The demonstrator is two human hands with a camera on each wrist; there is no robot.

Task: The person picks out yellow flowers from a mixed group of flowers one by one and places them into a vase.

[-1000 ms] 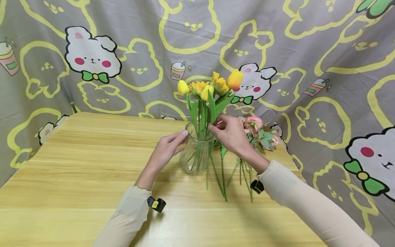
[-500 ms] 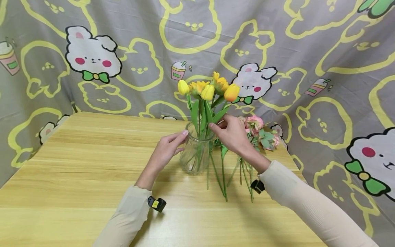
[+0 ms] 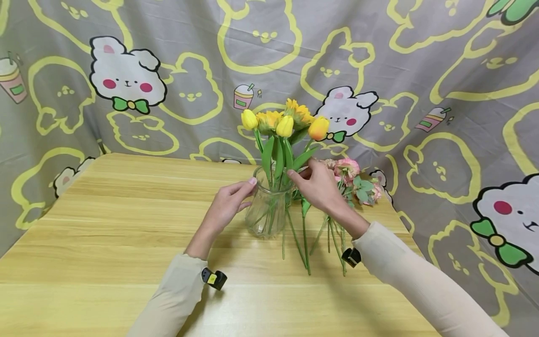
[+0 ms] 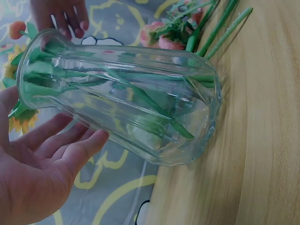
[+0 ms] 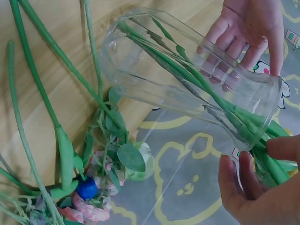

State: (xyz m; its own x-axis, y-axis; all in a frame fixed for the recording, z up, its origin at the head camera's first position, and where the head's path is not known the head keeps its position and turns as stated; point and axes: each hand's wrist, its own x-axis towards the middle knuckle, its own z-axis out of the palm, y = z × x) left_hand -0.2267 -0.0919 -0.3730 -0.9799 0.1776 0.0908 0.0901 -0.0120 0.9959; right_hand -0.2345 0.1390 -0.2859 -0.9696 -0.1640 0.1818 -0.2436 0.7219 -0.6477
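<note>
A clear glass vase point(image 3: 265, 217) stands upright on the table, holding several yellow tulips point(image 3: 285, 126) and sunflowers point(image 3: 269, 120). My left hand point(image 3: 227, 203) holds it from the left, thumb at the rim and fingers along the side, as the left wrist view shows. At the right of the rim my right hand point(image 3: 317, 182) pinches the green stem and leaves point(image 5: 269, 164) of an orange-yellow tulip point(image 3: 318, 128). That flower leans out to the right above the hand. Through the glass, green stems point(image 5: 187, 79) show reaching toward the bottom.
Right of the vase lie pink flowers point(image 3: 347, 168) with grey-green leaves and several loose green stems point(image 3: 304, 243) pointing toward the front. A blue flower point(image 5: 86, 187) lies among them. A grey patterned curtain point(image 3: 181, 126) hangs behind the wooden table point(image 3: 105, 224).
The orange-yellow tulip's head has come down, and its leaf has tilted rightward. My right hand has shifted slightly right; my left hand and the vase have stayed put.
</note>
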